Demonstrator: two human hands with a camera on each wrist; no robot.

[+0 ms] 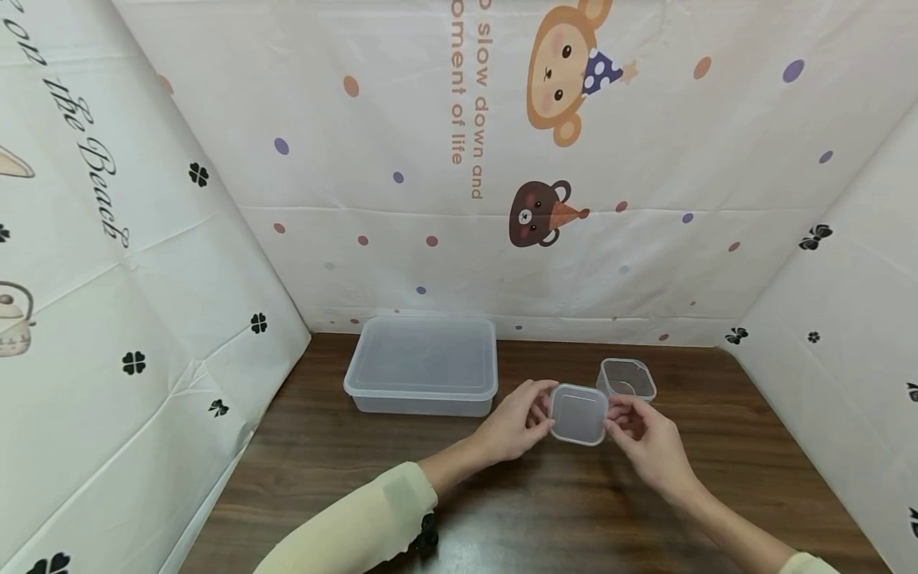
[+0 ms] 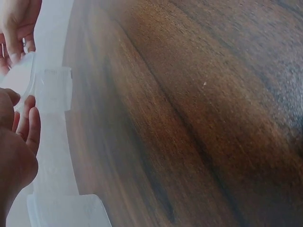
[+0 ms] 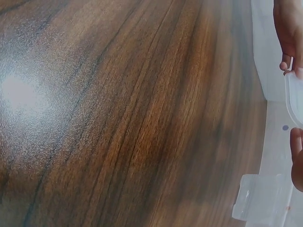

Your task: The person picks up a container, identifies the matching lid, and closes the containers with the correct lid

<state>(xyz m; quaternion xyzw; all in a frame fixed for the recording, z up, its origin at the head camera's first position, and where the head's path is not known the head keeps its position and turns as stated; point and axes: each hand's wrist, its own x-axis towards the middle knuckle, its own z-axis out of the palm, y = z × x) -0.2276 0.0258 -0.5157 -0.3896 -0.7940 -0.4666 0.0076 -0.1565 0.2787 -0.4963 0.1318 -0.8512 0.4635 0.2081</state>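
A small, square, translucent lid [image 1: 578,414] is held up in front of me, its flat face turned towards the head camera. My left hand [image 1: 511,422] pinches its left edge between thumb and fingers. On the opposite edge, my right hand [image 1: 651,446] grips it the same way. Just behind the lid and to the right, a small clear square container [image 1: 626,375] stands on the table, its lower part partly hidden. The left wrist view catches the lid [image 2: 20,78] between both hands at the frame's edge. Only part of the lid [image 3: 296,97] shows in the right wrist view.
A large translucent rectangular box [image 1: 423,359] with its lid on stands at the back left of the dark wooden table [image 1: 545,510]. Printed white cloth [image 1: 402,143] rises behind the table and along both sides. Something small and black [image 1: 426,532] shows beneath the left sleeve.
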